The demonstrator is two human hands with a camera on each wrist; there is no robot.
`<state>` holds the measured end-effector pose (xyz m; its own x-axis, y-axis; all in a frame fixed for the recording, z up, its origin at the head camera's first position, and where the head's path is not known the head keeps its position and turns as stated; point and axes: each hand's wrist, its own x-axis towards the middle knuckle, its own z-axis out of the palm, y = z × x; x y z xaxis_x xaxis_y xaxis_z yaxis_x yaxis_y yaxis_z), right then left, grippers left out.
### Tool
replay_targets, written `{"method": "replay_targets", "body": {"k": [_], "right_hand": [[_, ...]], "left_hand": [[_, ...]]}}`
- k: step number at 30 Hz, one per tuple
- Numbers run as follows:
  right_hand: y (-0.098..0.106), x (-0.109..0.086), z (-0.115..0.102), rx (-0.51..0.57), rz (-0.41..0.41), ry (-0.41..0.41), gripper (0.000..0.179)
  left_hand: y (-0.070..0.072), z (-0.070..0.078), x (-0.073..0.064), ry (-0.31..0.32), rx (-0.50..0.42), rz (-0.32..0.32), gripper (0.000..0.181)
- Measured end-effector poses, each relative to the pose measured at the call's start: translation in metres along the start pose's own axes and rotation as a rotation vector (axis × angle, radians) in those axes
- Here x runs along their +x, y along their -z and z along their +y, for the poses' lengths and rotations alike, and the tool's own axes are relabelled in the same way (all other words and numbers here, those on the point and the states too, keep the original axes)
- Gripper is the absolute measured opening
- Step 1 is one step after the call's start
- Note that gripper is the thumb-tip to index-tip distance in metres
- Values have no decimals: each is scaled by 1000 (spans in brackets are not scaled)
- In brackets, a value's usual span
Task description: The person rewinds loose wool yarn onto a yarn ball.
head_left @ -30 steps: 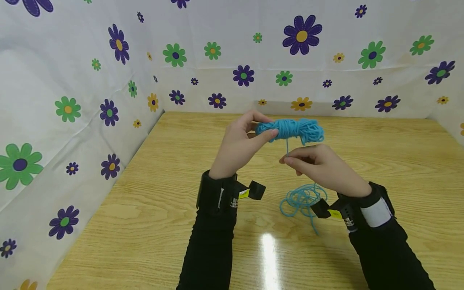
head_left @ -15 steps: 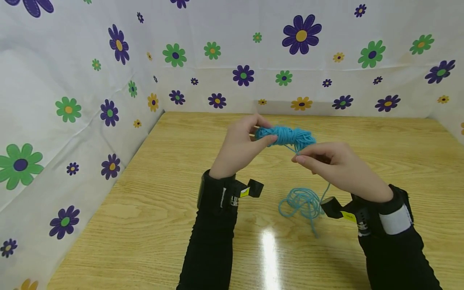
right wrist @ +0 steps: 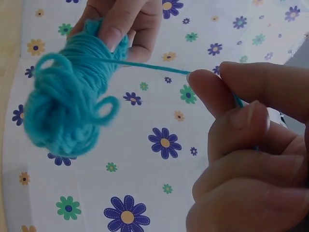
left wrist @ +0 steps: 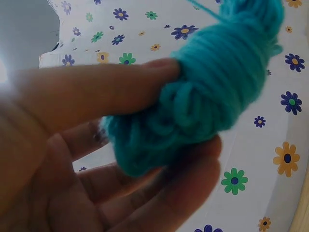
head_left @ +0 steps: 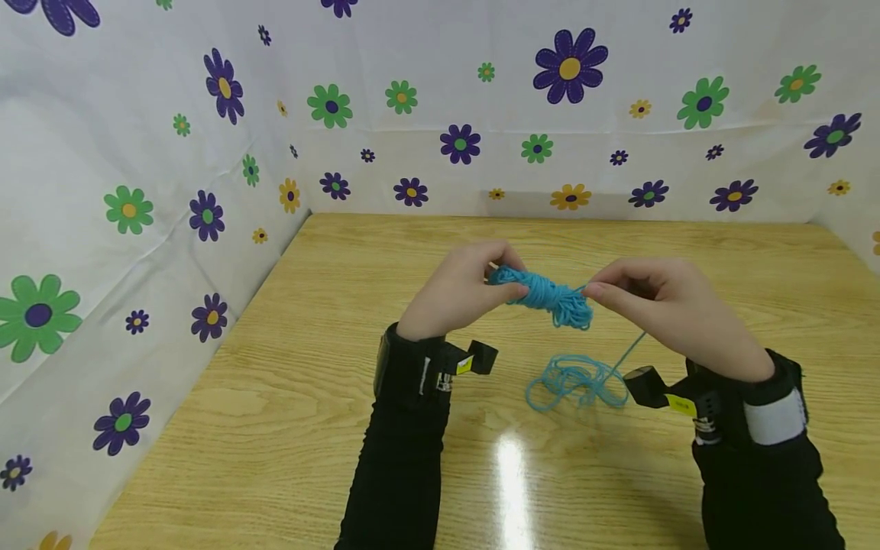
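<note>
A blue yarn bundle point(head_left: 546, 293), wrapped round its middle with loops at its ends, is held above the table by my left hand point(head_left: 464, 290). In the left wrist view the thumb presses the bundle point(left wrist: 217, 72) from one side and the fingers curl under it. My right hand point(head_left: 660, 305) is to the right of the bundle. It pinches a yarn strand point(right wrist: 149, 65) between thumb and forefinger, and the strand runs taut from the wrapped middle. From below that hand the strand slants down to a loose tangle of yarn point(head_left: 574, 380) on the table.
The wooden table point(head_left: 289, 397) reaches back to a white flower-printed cloth point(head_left: 412, 99) hung behind it and along the left side. Black wrist cameras point(head_left: 483, 357) jut inward from both wrists. A bright light reflection lies on the front of the table.
My right hand has moved right and slightly up, bringing the strand from below the bundle to its right side. My left hand has lowered the bundle, whose right end now tips down.
</note>
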<state>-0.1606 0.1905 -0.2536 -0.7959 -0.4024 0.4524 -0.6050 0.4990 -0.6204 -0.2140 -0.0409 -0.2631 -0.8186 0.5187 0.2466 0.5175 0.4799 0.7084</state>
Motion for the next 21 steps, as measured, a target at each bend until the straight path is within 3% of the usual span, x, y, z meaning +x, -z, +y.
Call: {"method": "replay_targets", "body": {"k": [9, 16, 21], "right_hand": [[7, -2, 7, 32, 47, -77, 10], [8, 0, 13, 76, 73, -116, 13], [5, 3, 20, 51, 83, -162, 17]], "left_hand": [[0, 2, -2, 48, -33, -186, 11], [2, 2, -2, -51, -122, -284, 12], [5, 3, -6, -102, -225, -328, 11]]}}
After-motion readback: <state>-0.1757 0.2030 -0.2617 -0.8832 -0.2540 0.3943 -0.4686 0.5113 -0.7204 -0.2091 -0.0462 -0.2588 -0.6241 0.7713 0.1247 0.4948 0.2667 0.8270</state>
